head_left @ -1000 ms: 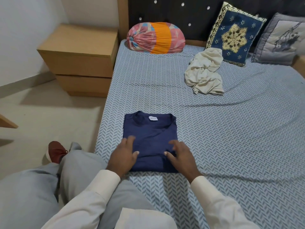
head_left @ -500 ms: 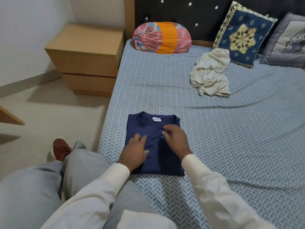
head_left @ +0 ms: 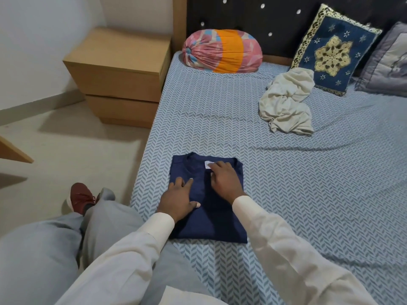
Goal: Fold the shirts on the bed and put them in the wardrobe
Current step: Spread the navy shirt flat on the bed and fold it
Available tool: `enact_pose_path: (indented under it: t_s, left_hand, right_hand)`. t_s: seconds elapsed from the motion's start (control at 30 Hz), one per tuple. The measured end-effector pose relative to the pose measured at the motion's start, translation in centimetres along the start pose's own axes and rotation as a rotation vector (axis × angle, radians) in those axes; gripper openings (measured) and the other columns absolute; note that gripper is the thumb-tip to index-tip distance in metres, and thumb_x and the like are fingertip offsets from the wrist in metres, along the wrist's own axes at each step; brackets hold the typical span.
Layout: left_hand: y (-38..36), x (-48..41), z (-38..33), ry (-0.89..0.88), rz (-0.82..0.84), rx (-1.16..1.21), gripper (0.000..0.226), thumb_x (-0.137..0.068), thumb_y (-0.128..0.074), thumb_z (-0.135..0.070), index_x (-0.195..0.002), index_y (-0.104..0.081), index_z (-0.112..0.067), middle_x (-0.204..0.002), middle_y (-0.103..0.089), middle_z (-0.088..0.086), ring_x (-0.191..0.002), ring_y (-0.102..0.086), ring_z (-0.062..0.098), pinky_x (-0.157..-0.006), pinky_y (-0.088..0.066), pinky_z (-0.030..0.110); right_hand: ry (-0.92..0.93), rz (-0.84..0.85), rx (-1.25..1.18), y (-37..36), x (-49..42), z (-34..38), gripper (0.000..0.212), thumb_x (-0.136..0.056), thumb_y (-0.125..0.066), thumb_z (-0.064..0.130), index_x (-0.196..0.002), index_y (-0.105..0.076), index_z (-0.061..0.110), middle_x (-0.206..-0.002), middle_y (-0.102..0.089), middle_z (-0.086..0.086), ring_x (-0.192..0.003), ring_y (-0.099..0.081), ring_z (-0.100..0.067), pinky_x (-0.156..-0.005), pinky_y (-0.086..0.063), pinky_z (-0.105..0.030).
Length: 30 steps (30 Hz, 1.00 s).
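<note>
On the bed (head_left: 308, 194) the folded shirt (head_left: 211, 225), long axis up-frame, is pressed under two open, empty grips, left grip (head_left: 178, 201) on its left half, right grip (head_left: 222, 181) by the collar.

I see a navy shirt (head_left: 211, 223) folded into a neat rectangle, lying flat near the left edge of the bed (head_left: 330, 194), collar and white label facing up. Well apart from it, farther up, a cream shirt (head_left: 286, 106) lies crumpled in a heap.
</note>
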<state>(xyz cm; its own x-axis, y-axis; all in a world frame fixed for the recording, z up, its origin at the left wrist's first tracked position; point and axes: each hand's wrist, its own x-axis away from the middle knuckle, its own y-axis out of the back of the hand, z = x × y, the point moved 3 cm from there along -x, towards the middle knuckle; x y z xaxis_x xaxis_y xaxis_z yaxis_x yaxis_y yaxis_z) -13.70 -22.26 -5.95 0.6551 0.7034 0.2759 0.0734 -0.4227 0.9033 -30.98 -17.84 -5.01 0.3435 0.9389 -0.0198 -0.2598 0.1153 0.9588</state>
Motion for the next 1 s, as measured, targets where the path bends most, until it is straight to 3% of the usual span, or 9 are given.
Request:
enact_pose_path:
  t_s: [0.17,0.3,0.43,0.63,0.7,0.8,0.87,0.93,1.0]
  left_hand:
    - [0.3,-0.1,-0.2,0.003,0.009,-0.017,0.081,-0.082,-0.061,-0.059,-0.149,-0.029,-0.027,-0.133,-0.037,0.005,-0.119,-0.043,0.026,-0.091,-0.046,0.037]
    - [1.2,0.5,1.6,0.1,-0.177,0.073,0.057,-0.085,-0.063,-0.05,-0.132,-0.051,-0.022,-0.126,-0.047,0.006,-0.116,-0.046,0.029,-0.093,-0.044,0.038]
    - [1.4,1.4,4.1,0.393,-0.123,0.313,0.07,-0.081,-0.072,-0.043,-0.131,-0.042,-0.005,-0.132,-0.045,0.021,-0.119,-0.049,0.041,-0.098,-0.043,0.043]
    - [-0.8,3.8,5.2,0.42,0.235,0.353,0.07,-0.069,-0.074,-0.051,-0.12,-0.052,-0.01,-0.126,-0.049,0.014,-0.112,-0.057,0.032,-0.094,-0.049,0.038]
    - [-0.7,4.0,4.9,0.396,0.225,0.349,0.047,-0.078,-0.071,-0.042,-0.112,-0.056,-0.013,-0.123,-0.05,0.013,-0.107,-0.058,0.031,-0.091,-0.049,0.037]
    - [-0.3,3.4,4.8,0.378,0.1,0.481,0.024,-0.085,-0.067,-0.027,-0.092,-0.048,-0.015,-0.104,-0.061,0.01,-0.094,-0.059,0.027,-0.079,-0.046,0.032]
    - [-0.4,3.2,4.9,0.421,0.094,0.688,0.04,-0.082,-0.07,-0.024,-0.109,-0.042,-0.016,-0.102,-0.059,0.006,-0.098,-0.06,0.028,-0.083,-0.048,0.033]
    - [-0.7,2.5,5.5,0.453,0.122,0.913,0.092,-0.064,-0.077,-0.032,-0.139,-0.023,-0.027,-0.118,-0.056,0.007,-0.106,-0.06,0.029,-0.094,-0.051,0.04]
    - [-2.0,0.7,7.1,0.441,0.119,1.008,0.121,-0.05,-0.078,-0.041,-0.145,-0.002,-0.045,-0.135,-0.051,0.002,-0.117,-0.057,0.028,-0.1,-0.049,0.047]
  right_hand:
    - [-0.076,0.22,0.152,-0.3,-0.1,0.5,0.037,-0.093,-0.043,0.022,-0.13,-0.05,0.02,-0.146,-0.043,0.0,-0.123,-0.039,-0.034,-0.096,-0.031,-0.048]
    - [-0.238,-0.068,-0.023,1.5,1.1,-0.8,0.048,-0.09,-0.052,0.032,-0.137,-0.048,0.022,-0.141,-0.048,-0.003,-0.122,-0.044,-0.034,-0.094,-0.038,-0.048]
    - [-0.617,-0.154,-0.445,1.2,7.5,-5.0,0.071,-0.087,-0.067,0.034,-0.145,-0.038,0.006,-0.138,-0.049,-0.02,-0.125,-0.046,-0.038,-0.105,-0.036,-0.044]
    - [-0.766,0.051,-0.613,0.0,14.8,-4.1,0.043,-0.08,-0.076,0.041,-0.102,-0.047,0.018,-0.093,-0.057,0.005,-0.09,-0.061,-0.021,-0.074,-0.046,-0.031]
    - [-0.784,0.156,-0.685,-0.3,14.8,-3.4,0.042,-0.08,-0.076,0.039,-0.105,-0.048,0.02,-0.091,-0.059,0.011,-0.085,-0.062,-0.014,-0.068,-0.047,-0.029]
    - [-0.783,0.165,-0.671,-0.5,13.8,-3.4,0.035,-0.079,-0.077,0.032,-0.099,-0.054,0.015,-0.096,-0.065,-0.002,-0.084,-0.063,-0.016,-0.067,-0.049,-0.029]
    - [-0.794,0.142,-0.664,-0.4,12.9,-3.8,0.036,-0.077,-0.077,0.029,-0.098,-0.053,0.014,-0.098,-0.067,-0.006,-0.085,-0.064,-0.02,-0.068,-0.05,-0.03]
    - [-0.81,0.141,-0.703,-0.2,12.1,-3.9,0.041,-0.077,-0.076,0.028,-0.105,-0.048,0.016,-0.099,-0.067,-0.004,-0.087,-0.065,-0.02,-0.072,-0.051,-0.032]
    - [-0.79,0.118,-0.77,0.3,11.2,-4.0,0.05,-0.08,-0.074,0.024,-0.118,-0.042,0.02,-0.102,-0.068,-0.002,-0.09,-0.066,-0.02,-0.077,-0.054,-0.034]
